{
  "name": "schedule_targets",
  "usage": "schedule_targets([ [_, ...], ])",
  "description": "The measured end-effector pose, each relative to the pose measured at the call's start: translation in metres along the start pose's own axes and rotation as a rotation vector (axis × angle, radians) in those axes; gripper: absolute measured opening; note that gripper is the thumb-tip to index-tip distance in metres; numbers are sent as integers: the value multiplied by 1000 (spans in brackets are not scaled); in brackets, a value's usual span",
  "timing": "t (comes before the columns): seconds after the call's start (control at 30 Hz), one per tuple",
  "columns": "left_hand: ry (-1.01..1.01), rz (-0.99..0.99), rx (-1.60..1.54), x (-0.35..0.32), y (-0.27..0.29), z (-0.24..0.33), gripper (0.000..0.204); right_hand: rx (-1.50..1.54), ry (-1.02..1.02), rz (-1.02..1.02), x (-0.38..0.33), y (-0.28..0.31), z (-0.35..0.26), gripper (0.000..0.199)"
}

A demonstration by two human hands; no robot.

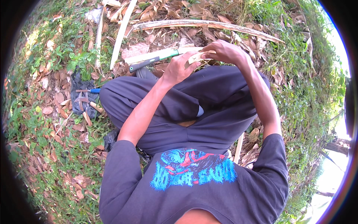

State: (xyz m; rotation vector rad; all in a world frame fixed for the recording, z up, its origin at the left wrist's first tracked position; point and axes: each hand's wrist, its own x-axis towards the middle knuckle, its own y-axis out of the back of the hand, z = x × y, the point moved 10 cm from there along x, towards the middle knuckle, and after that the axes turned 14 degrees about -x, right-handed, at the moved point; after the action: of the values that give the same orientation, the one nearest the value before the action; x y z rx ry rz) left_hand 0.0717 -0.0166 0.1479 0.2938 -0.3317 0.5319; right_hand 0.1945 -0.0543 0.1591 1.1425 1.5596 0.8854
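Both my hands are together above my crossed legs, on a small pale piece of wood point(195, 57). My left hand point(179, 68) has its fingers closed round the near left end of it. My right hand point(223, 53) curls over its right end from above, fingertips pressed down on it. Just left of the left hand lies a tool with a black and green handle point(153, 61); its blade cannot be made out. Beneath that handle stretches a pale flat wooden strip point(140, 57).
A long curved branch point(209, 24) lies across the far side. Pale sticks point(123, 37) lie at the far left. Left of my knee, a blue-handled tool point(94, 90) and a curved blade point(82, 99) rest on a dark plastic bag point(77, 83). Dry leaves and grass cover the ground.
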Motion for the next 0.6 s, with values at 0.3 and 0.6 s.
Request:
schedule_targets([
  [0.3, 10, 163, -22, -18, 7, -2, 36, -19, 39, -60, 14, -7, -12, 44],
  [0.6, 0, 227, -54, -13, 19, -5, 35, -263, -91, 704, -25, 37, -13, 44],
])
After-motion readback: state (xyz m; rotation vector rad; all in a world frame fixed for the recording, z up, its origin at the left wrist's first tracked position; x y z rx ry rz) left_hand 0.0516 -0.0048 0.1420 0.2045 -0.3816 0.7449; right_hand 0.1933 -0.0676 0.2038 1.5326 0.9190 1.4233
